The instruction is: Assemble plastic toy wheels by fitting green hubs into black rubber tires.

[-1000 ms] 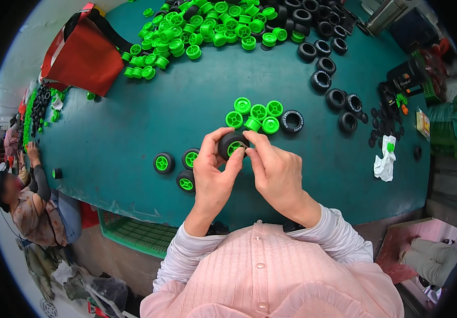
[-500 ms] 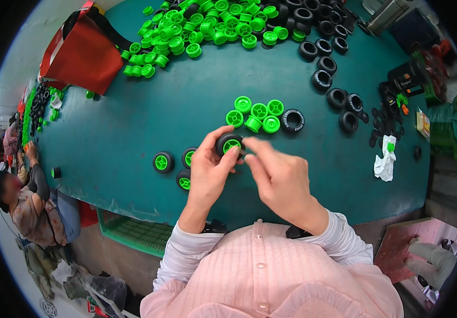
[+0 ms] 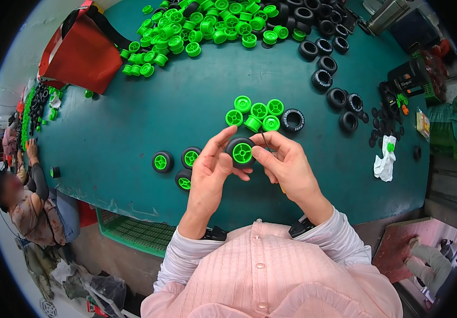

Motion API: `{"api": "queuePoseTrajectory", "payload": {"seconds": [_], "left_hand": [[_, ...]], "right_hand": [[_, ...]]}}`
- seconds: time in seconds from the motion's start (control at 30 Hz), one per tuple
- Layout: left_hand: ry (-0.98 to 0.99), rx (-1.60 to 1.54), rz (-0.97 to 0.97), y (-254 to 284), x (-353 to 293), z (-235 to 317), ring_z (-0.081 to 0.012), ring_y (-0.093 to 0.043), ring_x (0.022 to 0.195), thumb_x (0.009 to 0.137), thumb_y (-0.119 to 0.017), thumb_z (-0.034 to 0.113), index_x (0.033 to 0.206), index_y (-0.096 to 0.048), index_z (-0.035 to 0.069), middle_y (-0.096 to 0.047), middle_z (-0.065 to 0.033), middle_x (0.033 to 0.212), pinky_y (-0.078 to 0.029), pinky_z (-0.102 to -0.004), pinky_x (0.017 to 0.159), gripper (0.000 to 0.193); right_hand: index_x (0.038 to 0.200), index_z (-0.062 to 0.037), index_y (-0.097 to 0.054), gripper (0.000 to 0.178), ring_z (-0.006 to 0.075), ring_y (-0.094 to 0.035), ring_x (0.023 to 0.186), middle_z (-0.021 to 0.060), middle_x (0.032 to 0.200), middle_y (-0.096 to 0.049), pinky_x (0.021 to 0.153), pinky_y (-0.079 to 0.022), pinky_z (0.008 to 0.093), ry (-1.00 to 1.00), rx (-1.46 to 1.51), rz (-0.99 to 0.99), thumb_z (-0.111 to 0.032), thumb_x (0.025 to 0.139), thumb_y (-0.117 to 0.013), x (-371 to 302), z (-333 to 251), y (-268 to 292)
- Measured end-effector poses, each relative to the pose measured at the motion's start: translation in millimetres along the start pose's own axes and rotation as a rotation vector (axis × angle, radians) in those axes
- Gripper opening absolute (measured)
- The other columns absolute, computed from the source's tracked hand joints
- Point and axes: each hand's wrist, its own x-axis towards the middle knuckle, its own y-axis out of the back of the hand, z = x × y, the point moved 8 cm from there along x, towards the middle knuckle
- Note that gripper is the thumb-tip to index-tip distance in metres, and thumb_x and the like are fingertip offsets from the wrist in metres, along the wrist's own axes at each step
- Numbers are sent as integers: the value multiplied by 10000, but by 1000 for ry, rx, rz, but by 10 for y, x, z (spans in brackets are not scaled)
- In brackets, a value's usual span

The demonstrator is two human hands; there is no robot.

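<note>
Both hands hold one small toy wheel (image 3: 241, 152), a black tyre around a green hub, above the teal table (image 3: 133, 127). My left hand (image 3: 212, 172) pinches its left side and my right hand (image 3: 286, 164) pinches its right side, with a thin dark tool sticking up between the fingers. Three finished wheels (image 3: 178, 161) lie on the table just left of my left hand. A small cluster of bare green hubs (image 3: 255, 112) and one empty black tyre (image 3: 293, 120) lie just beyond the hands.
A big heap of green hubs (image 3: 196, 26) and a row of black tyres (image 3: 324, 63) fill the far side. A red bag (image 3: 82, 53) sits far left, a white rag (image 3: 384, 161) at right. Another person (image 3: 32, 206) works at the table's left end.
The wheel has come up off the table and closer to me. My right hand has shifted from covering it to pinching its right edge, so the green hub now faces up.
</note>
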Motion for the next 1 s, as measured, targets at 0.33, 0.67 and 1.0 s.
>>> {"api": "queuePoseTrajectory", "payload": {"seconds": [0.33,0.67,1.0], "left_hand": [[-205,247,-11,-75,-50,138,-146,-628,1103,873,-819,294,1446,-505,-16,-565,-73,1283,-543,-256,876,724],[-339,546,-87,-200,-75,322,-216,-590,1187,737,-892,320,1363,-593,37,-604,-90,1325,-471,-347,1019,749],[-283,350,-43,-239,-123,246,-223,-564,1236,773,-878,231,1374,-558,28,-646,-94,1250,-459,-363,1049,712]], "right_hand": [[1119,11,-670,274,13,-502,569,2,864,-671,459,-387,198,-34,29,22,-220,976,-706,-41,58,21],[1080,26,-671,266,9,-470,542,-3,860,-663,454,-353,199,-87,115,-100,-220,983,-699,-72,62,-30],[1056,11,-680,213,10,-482,592,-10,874,-669,470,-360,206,26,46,-35,-179,964,-704,-112,-50,-12]]}}
